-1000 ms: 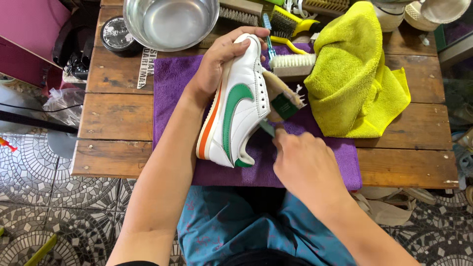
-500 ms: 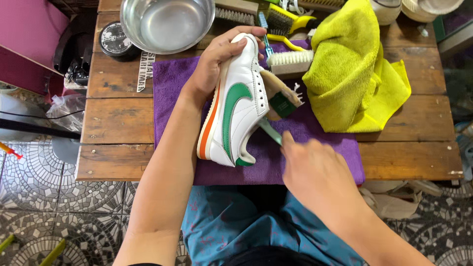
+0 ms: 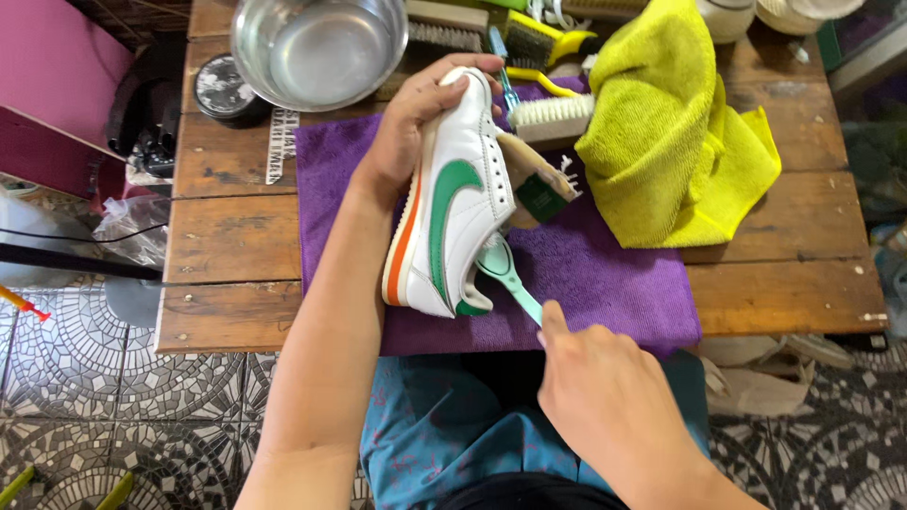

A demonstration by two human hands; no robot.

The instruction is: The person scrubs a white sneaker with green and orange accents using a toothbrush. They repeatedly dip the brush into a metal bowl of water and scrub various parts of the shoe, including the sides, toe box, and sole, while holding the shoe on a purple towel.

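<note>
Since the earlier pictures, the right hand (image 3: 605, 397) has drawn back toward the body, so the small mint-green brush (image 3: 505, 274) now shows its handle clear of the hand, with the head pressed to the shoe's side near the heel. That suggests scrubbing strokes along the upper, still going on. The fingers are curled closed around the handle's near end.

Nearest the viewer sits a lap in blue patterned cloth (image 3: 453, 434). Beyond it is a wooden table (image 3: 236, 246) spread with a purple towel (image 3: 605, 274).

On that towel stands a white sneaker (image 3: 458, 203) with a green swoosh-shaped stripe and an orange sole, tipped on its edge. Its long axis runs near to far, heel toward the viewer and toe pointing away and slightly right.

The left hand (image 3: 406, 132) grips the toe end, fingers wrapped over the top.

Farther off lie a white-bristled scrub brush (image 3: 553, 118), a crumpled yellow cloth (image 3: 671, 142), and a steel bowl (image 3: 321, 47) holding water.
</note>
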